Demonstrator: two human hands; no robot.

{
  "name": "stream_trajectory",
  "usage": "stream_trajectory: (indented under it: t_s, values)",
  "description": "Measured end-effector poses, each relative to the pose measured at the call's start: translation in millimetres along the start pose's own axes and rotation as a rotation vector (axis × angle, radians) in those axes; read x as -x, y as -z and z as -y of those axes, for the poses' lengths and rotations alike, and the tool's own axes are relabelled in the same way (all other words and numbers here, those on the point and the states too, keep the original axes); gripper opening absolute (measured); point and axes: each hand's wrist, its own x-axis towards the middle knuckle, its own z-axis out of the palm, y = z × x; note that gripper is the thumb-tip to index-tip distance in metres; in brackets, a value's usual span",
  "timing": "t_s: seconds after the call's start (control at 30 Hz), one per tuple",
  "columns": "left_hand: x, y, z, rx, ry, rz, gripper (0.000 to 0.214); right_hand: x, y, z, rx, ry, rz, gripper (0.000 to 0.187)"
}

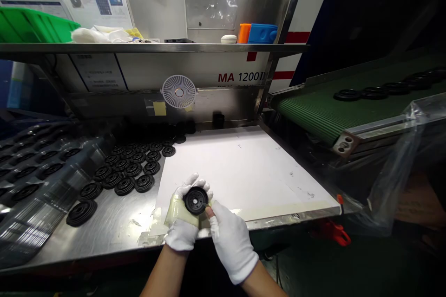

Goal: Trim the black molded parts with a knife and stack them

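My left hand [183, 216], in a white glove with a yellowish covering over the palm, holds a black wheel-like disc [195, 200] with a small centre hole. The disc's face is turned toward me, above the front edge of the table. My right hand [230, 236], in a white glove with a bare fingertip showing, is closed at the disc's lower right rim. Something thin seems to be pinched there, too small to name. Left of my hands, several similar black discs [124, 185] lie in rows on the metal tabletop [139, 218].
A white sheet [226, 162] covers the table's middle. Clear plastic trays [52, 204] with black discs stand at left. A green conveyor belt [313, 111] carrying discs runs at right. A small fan [179, 92] sits below the shelf [202, 48]. Red-handled tool [336, 233] hangs off the front edge.
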Motion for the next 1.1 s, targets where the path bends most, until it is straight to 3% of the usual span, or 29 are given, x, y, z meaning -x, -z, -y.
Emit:
stream_trajectory:
  t_s: [0.2,0.37,0.47,0.57,0.73,0.87,1.0,1.1]
  values:
    - [-9,1.6,6,0.036,-0.062,-0.020,0.014,3,-4,2,0.013,-0.023,0.010,0.023]
    - [-8,0.1,5,0.018,-0.125,-0.029,0.024,7,-7,11,-0.004,-0.003,-0.008,0.025]
    - [-1,-1.5,1,-0.032,-0.020,0.010,0.034,5,-3,5,-0.016,0.003,-0.007,0.024]
    - [2,-2.1,0,-0.005,0.055,0.012,0.030,3,-2,-4,-0.016,-0.016,-0.007,0.024]
    - [-9,-1.7,4,0.044,-0.003,-0.055,0.010,6,-8,0,-0.005,-0.033,-0.008,0.026]
    - [-8,-1.7,4,0.048,-0.102,-0.063,0.016,7,-9,9,-0.009,-0.010,-0.019,0.026]
    - [0,-0.7,-1,-0.040,0.005,0.043,0.033,4,-3,4,-0.022,-0.001,-0.037,0.027]
    - [0,-0.1,0,-0.014,0.066,0.061,0.027,1,1,-3,-0.019,-0.026,-0.031,0.027]
